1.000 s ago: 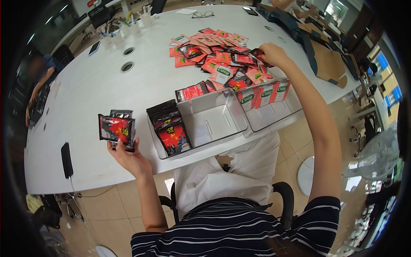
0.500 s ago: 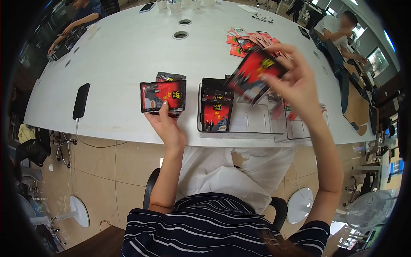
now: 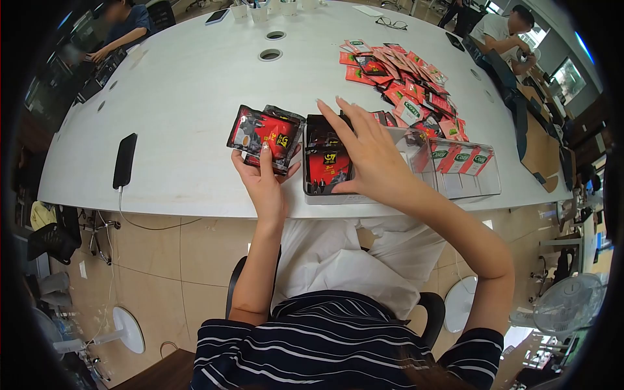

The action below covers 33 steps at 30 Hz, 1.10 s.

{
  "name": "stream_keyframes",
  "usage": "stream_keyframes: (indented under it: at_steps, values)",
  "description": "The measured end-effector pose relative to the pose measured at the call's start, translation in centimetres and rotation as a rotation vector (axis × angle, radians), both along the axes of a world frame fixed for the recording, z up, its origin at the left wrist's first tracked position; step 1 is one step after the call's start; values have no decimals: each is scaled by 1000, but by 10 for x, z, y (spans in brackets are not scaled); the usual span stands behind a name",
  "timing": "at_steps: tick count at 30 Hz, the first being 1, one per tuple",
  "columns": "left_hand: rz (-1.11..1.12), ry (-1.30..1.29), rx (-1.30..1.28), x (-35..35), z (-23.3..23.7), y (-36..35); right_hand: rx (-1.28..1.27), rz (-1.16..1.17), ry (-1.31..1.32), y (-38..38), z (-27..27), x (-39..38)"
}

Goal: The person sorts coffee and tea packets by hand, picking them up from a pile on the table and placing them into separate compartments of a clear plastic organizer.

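Observation:
Black-and-red coffee packets (image 3: 259, 131) are in my left hand (image 3: 261, 181), the thumb pressed on the front one. My right hand (image 3: 370, 151) reaches over the clear divided box (image 3: 398, 144), fingers spread, at its left compartment. Black-and-red packets (image 3: 323, 170) stand in that compartment, partly under the right hand. A second clear section (image 3: 469, 188) at the right holds red-and-white packets (image 3: 460, 158). Behind the box lies a loose pile of mixed red and black packets (image 3: 411, 83).
A phone (image 3: 125, 162) with a cable lies at the left. Glasses (image 3: 391, 24), cups (image 3: 259, 12) and another phone (image 3: 216, 17) are at the far side. Black cases (image 3: 504, 97) line the right edge. Two people (image 3: 504, 29) sit across the table.
My right hand has moved left and down from over the box to its left compartment, and the packet it held is no longer visible in it. My left hand has shifted right with its packets.

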State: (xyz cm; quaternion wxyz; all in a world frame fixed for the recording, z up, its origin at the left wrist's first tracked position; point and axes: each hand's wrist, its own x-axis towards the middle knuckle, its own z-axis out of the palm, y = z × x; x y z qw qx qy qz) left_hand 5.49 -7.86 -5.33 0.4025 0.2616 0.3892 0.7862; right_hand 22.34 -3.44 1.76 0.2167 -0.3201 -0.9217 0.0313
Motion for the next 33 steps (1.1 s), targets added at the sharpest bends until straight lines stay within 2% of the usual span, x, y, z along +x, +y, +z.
stream_keyframes:
  at_steps: [7, 16, 19, 24, 25, 28, 33]
  values:
    - [-28, 49, -21, -1, 4, -1, -9, -71, -116, 3, -2, -8]
    - [2, 57, -18, 2, 0, 1, 46, -81, -137, 5, 0, -5]
    - [61, 21, 44, 2, -3, 1, 42, -11, -33, 9, 1, -1]
    - [234, -10, 108, 5, -8, -4, -6, 152, 301, 22, 10, -12]
    - [219, 60, 111, 4, -13, -6, 9, 194, 378, 22, 11, -17]
    - [168, 173, 93, 1, -24, -9, -186, 166, 496, 7, 20, -32]
    - [159, 224, 171, 4, -27, -8, -120, 169, 615, 15, 13, -29]
